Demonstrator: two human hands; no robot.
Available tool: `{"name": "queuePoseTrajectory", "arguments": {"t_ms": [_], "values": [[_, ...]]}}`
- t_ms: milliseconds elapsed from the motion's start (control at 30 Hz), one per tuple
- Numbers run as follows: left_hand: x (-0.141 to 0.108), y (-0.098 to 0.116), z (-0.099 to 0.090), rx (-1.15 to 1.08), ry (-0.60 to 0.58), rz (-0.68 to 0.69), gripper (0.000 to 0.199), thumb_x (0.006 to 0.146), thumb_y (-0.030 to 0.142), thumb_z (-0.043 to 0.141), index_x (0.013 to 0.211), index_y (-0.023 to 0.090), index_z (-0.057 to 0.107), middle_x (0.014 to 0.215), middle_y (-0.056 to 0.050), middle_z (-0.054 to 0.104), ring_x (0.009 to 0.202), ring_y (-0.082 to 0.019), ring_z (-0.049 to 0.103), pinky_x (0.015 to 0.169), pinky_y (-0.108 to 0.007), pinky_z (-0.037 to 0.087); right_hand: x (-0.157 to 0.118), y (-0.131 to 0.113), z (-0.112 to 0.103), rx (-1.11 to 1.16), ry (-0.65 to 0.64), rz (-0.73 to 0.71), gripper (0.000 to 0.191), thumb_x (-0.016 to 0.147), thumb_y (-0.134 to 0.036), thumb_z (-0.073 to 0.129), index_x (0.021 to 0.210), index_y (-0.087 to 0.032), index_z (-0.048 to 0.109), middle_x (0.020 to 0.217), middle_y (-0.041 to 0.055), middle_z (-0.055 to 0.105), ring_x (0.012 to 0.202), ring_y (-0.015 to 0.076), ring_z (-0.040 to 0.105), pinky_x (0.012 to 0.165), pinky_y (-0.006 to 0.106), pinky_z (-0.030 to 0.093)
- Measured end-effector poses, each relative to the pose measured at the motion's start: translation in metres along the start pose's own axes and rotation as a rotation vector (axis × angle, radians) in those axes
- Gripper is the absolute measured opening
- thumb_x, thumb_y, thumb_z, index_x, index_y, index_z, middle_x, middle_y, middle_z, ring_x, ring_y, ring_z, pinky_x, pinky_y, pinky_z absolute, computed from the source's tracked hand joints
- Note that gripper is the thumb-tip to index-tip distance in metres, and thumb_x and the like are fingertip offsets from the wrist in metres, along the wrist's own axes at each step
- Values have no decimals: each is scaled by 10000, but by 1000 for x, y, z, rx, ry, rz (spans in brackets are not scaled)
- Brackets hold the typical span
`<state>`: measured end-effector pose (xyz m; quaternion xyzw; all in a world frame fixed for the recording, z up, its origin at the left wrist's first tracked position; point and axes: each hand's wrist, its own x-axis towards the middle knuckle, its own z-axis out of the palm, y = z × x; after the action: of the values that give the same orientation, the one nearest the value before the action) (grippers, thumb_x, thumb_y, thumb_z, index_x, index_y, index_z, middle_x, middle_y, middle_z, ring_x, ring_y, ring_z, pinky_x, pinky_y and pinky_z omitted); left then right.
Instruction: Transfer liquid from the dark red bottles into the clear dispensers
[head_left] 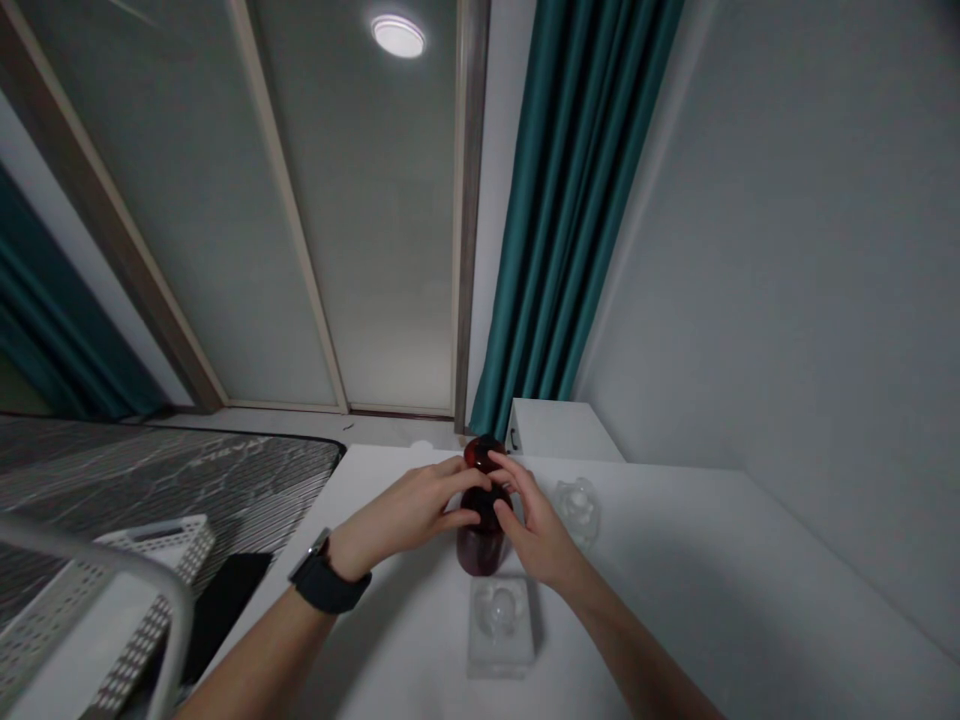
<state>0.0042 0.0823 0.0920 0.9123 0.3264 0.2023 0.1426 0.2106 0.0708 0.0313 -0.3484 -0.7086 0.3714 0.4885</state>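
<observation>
A dark red, glossy jar point(481, 553) with a darker rounded top stands upright on the white table. From the left, my left hand point(442, 500) curls its fingers round the upper part, thumb against its near side. My right hand point(531, 520) grips the same part from the right, its thumb at the front. Just behind rises a reddish-brown glassy round piece point(481, 452); whether it joins the jar is hidden by my fingers. A clear square glass piece point(500, 628) with a round middle lies in front. Right of my right hand is a clear, wavy-edged glass piece point(577, 510).
The white table point(652, 600) reaches toward the wall on the right. Beyond its far edge is a white cabinet point(562, 425). White perforated baskets point(150, 560) and a grey curved tube point(112, 560) are at lower left, beside a dark patterned surface point(225, 470).
</observation>
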Motion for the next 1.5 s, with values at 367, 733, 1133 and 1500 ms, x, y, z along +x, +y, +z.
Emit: {"name": "queuePoseTrajectory", "arguments": {"t_ms": [367,733,1133,1500], "values": [[-7,1,6,-81,2,-31,533,830,316,753,1294,254,498,1262,-101,518,1062,-253,590,928,-407,510,8,2,-13,-109,31,39,466,802,-187,594,1260,-269,576,1044,41,577,954,201,586,890,388,504],[-29,-8,27,-86,181,-85,571,806,170,708,1288,234,409,1266,-109,522,1156,-275,544,1001,-458,474,5,10,0,51,9,194,405,848,-278,596,1250,-240,565,959,29,556,866,178,597,733,320,550],[-73,-47,18,-13,358,-234,625,851,147,601,1415,273,364,1379,-112,419,1322,-293,445,1124,-537,390,13,9,-3,-193,119,69,325,897,-274,488,1197,-222,603,800,-3,520,724,173,548,694,310,490],[-44,-41,-25,272,318,-288,343,930,432,612,1157,174,613,970,-70,610,964,-268,570,900,-443,473,83,-2,-10,-824,-41,49,216,937,-397,566,1031,-214,630,888,104,705,819,285,665,730,371,458]]}}
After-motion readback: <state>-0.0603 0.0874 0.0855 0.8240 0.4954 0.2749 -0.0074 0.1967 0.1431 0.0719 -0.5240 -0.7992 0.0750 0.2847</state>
